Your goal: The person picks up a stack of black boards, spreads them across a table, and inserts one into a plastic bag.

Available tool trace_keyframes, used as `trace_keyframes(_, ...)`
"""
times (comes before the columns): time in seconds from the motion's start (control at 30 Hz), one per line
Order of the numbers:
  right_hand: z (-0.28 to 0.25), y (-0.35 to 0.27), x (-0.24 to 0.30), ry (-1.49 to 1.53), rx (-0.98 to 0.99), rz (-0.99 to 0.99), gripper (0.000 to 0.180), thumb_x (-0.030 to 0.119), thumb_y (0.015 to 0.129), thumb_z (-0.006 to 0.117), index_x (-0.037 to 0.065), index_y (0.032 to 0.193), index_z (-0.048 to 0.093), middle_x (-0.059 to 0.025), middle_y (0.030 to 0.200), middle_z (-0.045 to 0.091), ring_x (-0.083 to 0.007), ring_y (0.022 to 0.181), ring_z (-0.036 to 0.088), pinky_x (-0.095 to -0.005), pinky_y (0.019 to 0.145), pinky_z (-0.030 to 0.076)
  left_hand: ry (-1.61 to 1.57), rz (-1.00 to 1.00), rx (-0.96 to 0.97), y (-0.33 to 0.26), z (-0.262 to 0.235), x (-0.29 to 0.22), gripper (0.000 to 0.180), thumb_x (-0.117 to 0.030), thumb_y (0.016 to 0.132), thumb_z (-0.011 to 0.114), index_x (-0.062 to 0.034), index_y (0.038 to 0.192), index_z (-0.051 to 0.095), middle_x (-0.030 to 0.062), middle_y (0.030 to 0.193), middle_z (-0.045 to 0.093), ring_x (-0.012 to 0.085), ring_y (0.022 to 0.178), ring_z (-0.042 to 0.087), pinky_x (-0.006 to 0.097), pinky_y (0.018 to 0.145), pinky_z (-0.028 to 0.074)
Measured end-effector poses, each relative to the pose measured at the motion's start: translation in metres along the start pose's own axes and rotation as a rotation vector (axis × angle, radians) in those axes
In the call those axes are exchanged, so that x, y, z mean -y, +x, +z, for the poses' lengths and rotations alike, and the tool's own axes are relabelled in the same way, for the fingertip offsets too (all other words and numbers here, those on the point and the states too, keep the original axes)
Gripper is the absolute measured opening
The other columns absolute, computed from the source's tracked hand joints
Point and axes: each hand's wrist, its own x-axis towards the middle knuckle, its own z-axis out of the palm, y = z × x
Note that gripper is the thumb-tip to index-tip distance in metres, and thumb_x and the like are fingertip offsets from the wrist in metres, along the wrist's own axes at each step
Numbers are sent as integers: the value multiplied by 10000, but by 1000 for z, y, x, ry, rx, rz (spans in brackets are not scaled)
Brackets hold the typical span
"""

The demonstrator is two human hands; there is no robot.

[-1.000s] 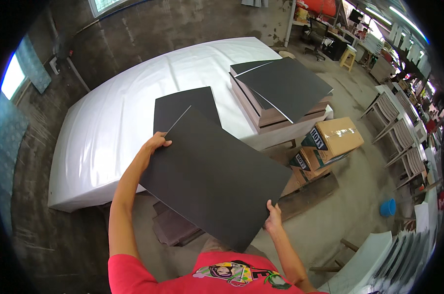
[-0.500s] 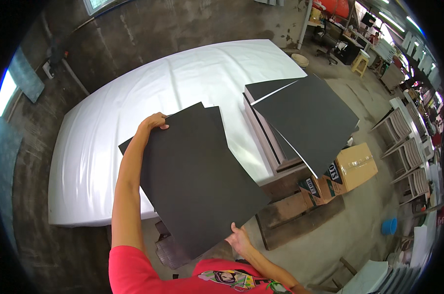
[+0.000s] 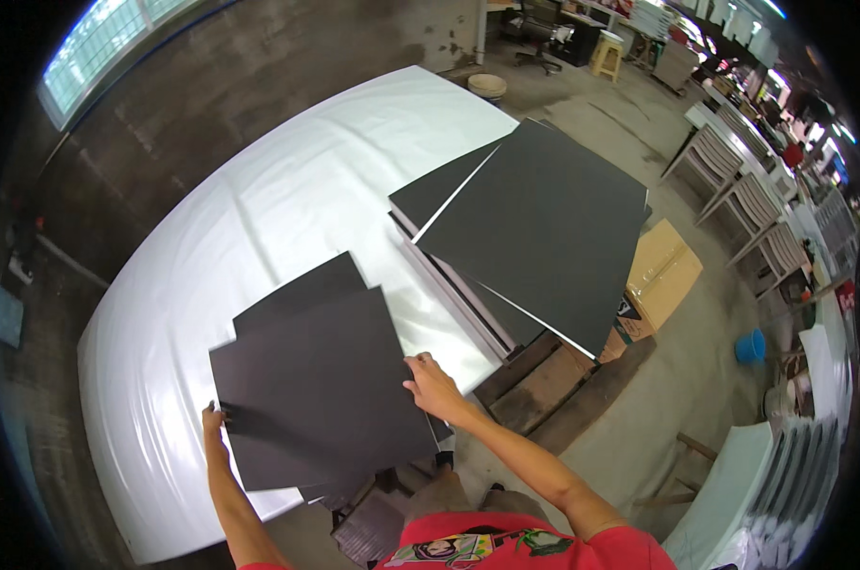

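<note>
A large black sheet [image 3: 321, 380] with notched corners lies low over the near part of the white-covered table [image 3: 154, 285]. My left hand [image 3: 216, 420] is closed on its left edge. On the opposite edge my right hand [image 3: 436, 388] grips the sheet, its thumb side uppermost. Bits of another dark sheet peek out beneath the near edge; how many lie there is hidden. To the right rests a pile of black sheets [image 3: 544, 218], turned askew to one another, their pale edges showing. Under that pile run long greyish-pink pieces [image 3: 458, 299].
A cardboard box [image 3: 662, 275] sits beyond the pile on the right. Wooden boards [image 3: 544, 385] lie below it. A blue bucket [image 3: 750, 346] and plastic chairs [image 3: 710, 157] stand farther right. Stacked pale panels [image 3: 772, 484] fill the lower right corner.
The held sheet has turned and come down nearer the table. My left hand has shifted from its far edge to the left edge, my right hand up along the right side. My view has swung right.
</note>
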Motion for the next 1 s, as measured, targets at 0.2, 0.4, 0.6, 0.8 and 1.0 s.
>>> trace_keyframes(0.2,-163,-101,-63,-315,-1229,168,321,191,874,657,7,1124,576,-123,962,616,-219,875,594,-327,764,478,54,784,-152,-32,108,-120,645,-114,894,595,-134,1471,306,208,1524,248,350,1434,182,413,1154,195)
trace_keyframes(0.4,-202,-130,-179,834,-766,390,360,333,855,698,-14,942,654,-19,715,564,-122,565,560,-273,500,511,-691,692,593,-196,222,-335,715,-306,963,548,-53,1505,157,192,1554,177,257,1448,144,364,1160,127)
trace_keyframes(0.6,-140,-130,-94,1130,-682,243,298,233,905,648,-13,763,558,-71,662,570,-161,571,621,-313,523,568,-945,275,672,-291,257,-389,855,-467,921,557,-75,1518,86,129,1542,231,321,1413,231,496,1104,257)
trace_keyframes(0.8,-105,-79,-82,1317,-497,93,294,210,964,557,-39,813,513,-144,711,625,-226,642,690,-324,549,572,-1023,601,577,-288,292,-419,445,-132,934,536,68,1318,437,147,1244,550,246,1152,515,341,1003,382)
trace_keyframes(1.0,-183,-66,-113,625,-156,97,260,200,966,519,-14,846,606,-94,693,666,-157,583,665,-297,538,551,-965,579,413,-252,310,-451,562,-51,954,491,55,1447,243,206,1423,392,273,1246,457,336,1062,345)
